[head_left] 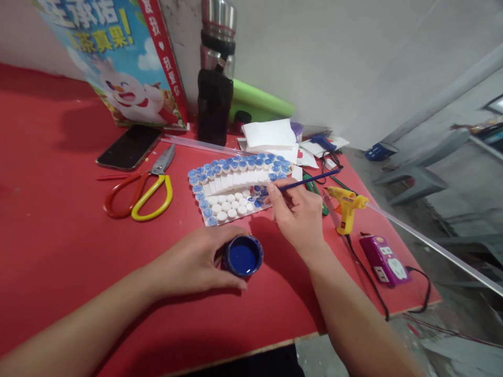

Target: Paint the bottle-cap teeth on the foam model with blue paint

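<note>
My left hand [206, 259] is wrapped round a small round jar of dark blue paint [243, 255] on the red table. In my right hand [296, 214] is a thin blue paintbrush [310, 179], pinched near its lower end; my fingers hide its tip. Under those fingers lies the right part of a white craft board [228, 182], edged with round pieces that have light blue tops. White discs fill its lower middle, and several beside my right fingertips are dark blue. White strips curve across its centre.
Red-and-yellow scissors [151, 191] and a phone [129, 146] lie left of the board. Behind stand a dark bottle [215, 99] and a printed bag [129, 68]. A yellow glue gun [346, 207] and purple power socket [385, 260] are at right, with cables near the table edge.
</note>
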`<state>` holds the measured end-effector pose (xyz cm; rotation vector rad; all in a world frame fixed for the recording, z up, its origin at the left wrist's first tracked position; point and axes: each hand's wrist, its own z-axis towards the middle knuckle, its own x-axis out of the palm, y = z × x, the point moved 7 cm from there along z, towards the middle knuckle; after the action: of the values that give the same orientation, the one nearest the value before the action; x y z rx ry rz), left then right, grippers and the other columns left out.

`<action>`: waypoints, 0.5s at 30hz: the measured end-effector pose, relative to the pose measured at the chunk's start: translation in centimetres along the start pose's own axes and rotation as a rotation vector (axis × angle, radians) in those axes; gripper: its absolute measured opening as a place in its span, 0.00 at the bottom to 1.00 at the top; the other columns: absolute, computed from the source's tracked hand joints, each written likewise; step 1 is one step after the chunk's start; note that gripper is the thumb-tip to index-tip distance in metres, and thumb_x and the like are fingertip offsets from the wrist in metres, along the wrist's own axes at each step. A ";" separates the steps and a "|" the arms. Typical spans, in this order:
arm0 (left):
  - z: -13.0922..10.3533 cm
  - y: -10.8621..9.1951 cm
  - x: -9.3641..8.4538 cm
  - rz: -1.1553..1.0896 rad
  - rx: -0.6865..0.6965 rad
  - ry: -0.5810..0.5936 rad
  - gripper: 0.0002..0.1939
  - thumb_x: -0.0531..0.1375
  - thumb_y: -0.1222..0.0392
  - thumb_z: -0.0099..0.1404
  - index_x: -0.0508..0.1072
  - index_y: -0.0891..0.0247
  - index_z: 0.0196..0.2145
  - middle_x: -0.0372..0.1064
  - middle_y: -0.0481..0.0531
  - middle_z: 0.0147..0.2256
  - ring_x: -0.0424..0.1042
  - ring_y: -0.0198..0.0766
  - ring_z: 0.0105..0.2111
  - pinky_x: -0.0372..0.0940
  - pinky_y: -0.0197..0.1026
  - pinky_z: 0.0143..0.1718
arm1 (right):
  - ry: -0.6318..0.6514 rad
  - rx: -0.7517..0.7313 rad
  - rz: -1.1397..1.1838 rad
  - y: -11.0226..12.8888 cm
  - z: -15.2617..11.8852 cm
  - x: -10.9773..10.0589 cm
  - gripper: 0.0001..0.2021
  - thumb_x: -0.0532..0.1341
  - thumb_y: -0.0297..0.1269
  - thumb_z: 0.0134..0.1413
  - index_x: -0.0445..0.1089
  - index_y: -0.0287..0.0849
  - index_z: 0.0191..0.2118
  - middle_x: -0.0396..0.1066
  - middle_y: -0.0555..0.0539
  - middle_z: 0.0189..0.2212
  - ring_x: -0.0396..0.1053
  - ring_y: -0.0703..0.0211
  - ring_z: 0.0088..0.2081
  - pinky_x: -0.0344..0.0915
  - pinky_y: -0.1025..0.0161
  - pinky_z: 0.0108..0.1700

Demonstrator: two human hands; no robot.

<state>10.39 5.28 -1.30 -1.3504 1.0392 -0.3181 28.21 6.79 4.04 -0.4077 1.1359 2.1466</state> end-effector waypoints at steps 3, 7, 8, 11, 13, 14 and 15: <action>0.0 0.1 0.1 -0.010 0.013 -0.001 0.28 0.78 0.52 0.56 0.77 0.57 0.52 0.81 0.49 0.46 0.77 0.44 0.41 0.69 0.41 0.40 | 0.007 0.005 -0.003 -0.1 0.0 0.0 0.09 0.60 0.40 0.71 0.73 0.43 0.38 0.78 0.50 0.25 0.71 0.64 0.22 0.65 0.65 0.27; 0.0 0.1 0.1 -0.019 0.012 0.006 0.28 0.78 0.51 0.56 0.77 0.57 0.52 0.81 0.49 0.47 0.78 0.45 0.42 0.69 0.41 0.41 | -0.007 -0.002 -0.012 -0.1 0.0 -0.1 0.09 0.60 0.39 0.71 0.73 0.43 0.38 0.78 0.50 0.25 0.71 0.64 0.21 0.64 0.64 0.27; 0.0 0.1 0.1 -0.011 0.011 0.006 0.28 0.78 0.51 0.56 0.77 0.57 0.53 0.81 0.49 0.47 0.78 0.45 0.42 0.70 0.41 0.41 | -0.005 -0.004 -0.012 -0.1 0.0 -0.1 0.09 0.60 0.39 0.70 0.73 0.43 0.38 0.78 0.50 0.25 0.71 0.64 0.21 0.64 0.64 0.27; 0.0 0.1 0.0 0.008 0.013 -0.002 0.28 0.78 0.50 0.56 0.77 0.56 0.52 0.81 0.50 0.47 0.78 0.46 0.43 0.70 0.41 0.42 | 0.002 0.003 -0.017 -0.2 0.0 0.0 0.09 0.60 0.40 0.70 0.73 0.43 0.38 0.78 0.50 0.25 0.70 0.64 0.21 0.64 0.64 0.27; 0.0 0.2 0.0 0.011 0.015 -0.004 0.29 0.78 0.49 0.56 0.77 0.56 0.53 0.81 0.51 0.47 0.78 0.46 0.42 0.70 0.42 0.42 | -0.009 0.012 -0.021 -0.2 0.0 -0.2 0.09 0.60 0.40 0.70 0.73 0.44 0.38 0.77 0.50 0.25 0.70 0.64 0.20 0.64 0.64 0.26; 0.0 0.2 0.0 0.009 0.015 -0.005 0.29 0.78 0.49 0.56 0.77 0.56 0.53 0.81 0.50 0.47 0.78 0.46 0.41 0.70 0.42 0.41 | -0.016 0.015 -0.022 -0.2 0.0 -0.3 0.09 0.60 0.40 0.70 0.73 0.44 0.38 0.77 0.51 0.25 0.70 0.64 0.20 0.64 0.64 0.26; 0.0 0.3 0.0 0.006 0.016 -0.007 0.29 0.78 0.49 0.56 0.77 0.56 0.53 0.81 0.50 0.46 0.77 0.45 0.40 0.69 0.41 0.41 | -0.023 0.017 -0.022 -0.2 0.0 -0.4 0.10 0.60 0.40 0.70 0.73 0.44 0.37 0.77 0.51 0.25 0.70 0.64 0.20 0.64 0.64 0.26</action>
<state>10.33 5.33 -1.56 -1.3333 1.0327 -0.3161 28.63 6.75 4.08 -0.3854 1.1306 2.1158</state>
